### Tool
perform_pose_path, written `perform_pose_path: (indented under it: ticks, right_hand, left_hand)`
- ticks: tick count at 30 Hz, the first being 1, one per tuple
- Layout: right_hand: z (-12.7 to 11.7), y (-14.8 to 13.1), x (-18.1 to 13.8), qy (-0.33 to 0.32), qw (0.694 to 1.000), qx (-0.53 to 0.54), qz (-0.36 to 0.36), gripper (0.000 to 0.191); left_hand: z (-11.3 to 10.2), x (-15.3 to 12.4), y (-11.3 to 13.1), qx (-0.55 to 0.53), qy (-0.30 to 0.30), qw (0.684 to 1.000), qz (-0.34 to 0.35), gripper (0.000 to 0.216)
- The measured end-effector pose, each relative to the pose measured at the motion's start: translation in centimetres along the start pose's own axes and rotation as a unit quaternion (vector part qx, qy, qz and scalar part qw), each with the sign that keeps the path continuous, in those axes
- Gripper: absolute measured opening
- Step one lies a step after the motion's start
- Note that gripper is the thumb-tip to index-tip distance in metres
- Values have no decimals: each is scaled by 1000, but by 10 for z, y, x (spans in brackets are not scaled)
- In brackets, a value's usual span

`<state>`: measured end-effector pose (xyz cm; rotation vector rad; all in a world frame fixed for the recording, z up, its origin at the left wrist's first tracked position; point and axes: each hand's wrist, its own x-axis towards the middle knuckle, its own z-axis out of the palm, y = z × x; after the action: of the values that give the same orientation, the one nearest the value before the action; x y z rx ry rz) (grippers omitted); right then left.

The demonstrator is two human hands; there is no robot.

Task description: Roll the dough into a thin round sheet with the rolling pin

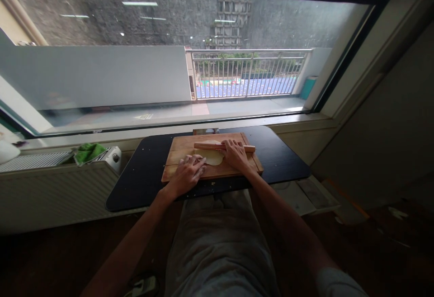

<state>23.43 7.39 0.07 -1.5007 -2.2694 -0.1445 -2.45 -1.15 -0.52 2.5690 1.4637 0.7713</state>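
Note:
A thin, pale sheet of dough (214, 158) lies flat on a wooden cutting board (183, 143). Across the dough's far part rests a wooden rolling pin (250, 148), its left end pointing a little away from me. My right hand (234, 154) is closed over the pin right of its middle, palm down. At the near left edge of the dough, my left hand (189, 169) has its fingers curled and its fingertips closed on that edge. Flour whitens the left fingers. Parts of the dough are hidden under the pin and the right hand.
The board lies on a small black table (142, 170) with scattered crumbs, against a windowsill (111, 139). A white radiator (61, 193) with a green cloth (88, 153) stands at the left. Behind the board sits a small box-like object (206, 131).

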Motion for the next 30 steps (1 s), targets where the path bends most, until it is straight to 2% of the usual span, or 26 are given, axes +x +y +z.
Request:
perform_pose_path:
  ticks: [8,12,14,17,20,22,25,28,30]
  right_hand:
    - [-1,0,-2,-2,1000,-3,-18,38]
    - [-8,-3,-5,-13,999,0,-43,43]
    - [-12,-5,-7,-14,998,-1,-58,42]
    - [-20,-10,-12,-14,997,-2,-76,36]
    - [-29,-14,-13,-25,997,-1,-78,34]
    - [-35,-13,-10,-26,998,-8,-50,35]
    - [-41,-5,-3,-27,998,-27,44,41]
    - [-43,5,2,-75,985,-19,154,57]
    - [-43,9,2,-114,976,-10,184,66]
  left_hand:
    - [-2,-3,3,87,-13,995,56,38]
    - [-10,-1,-3,76,1,995,68,31]
    - [-12,9,-9,60,36,996,52,31]
    - [-10,37,-20,42,115,992,-16,40]
    - [3,72,-29,32,122,989,-78,41]
    - [13,92,-33,64,69,989,-110,46]
    - [23,111,-39,89,24,988,-126,54]
    - [25,118,-44,122,-6,987,-107,63]
    - [24,118,-47,137,-35,986,-86,69]
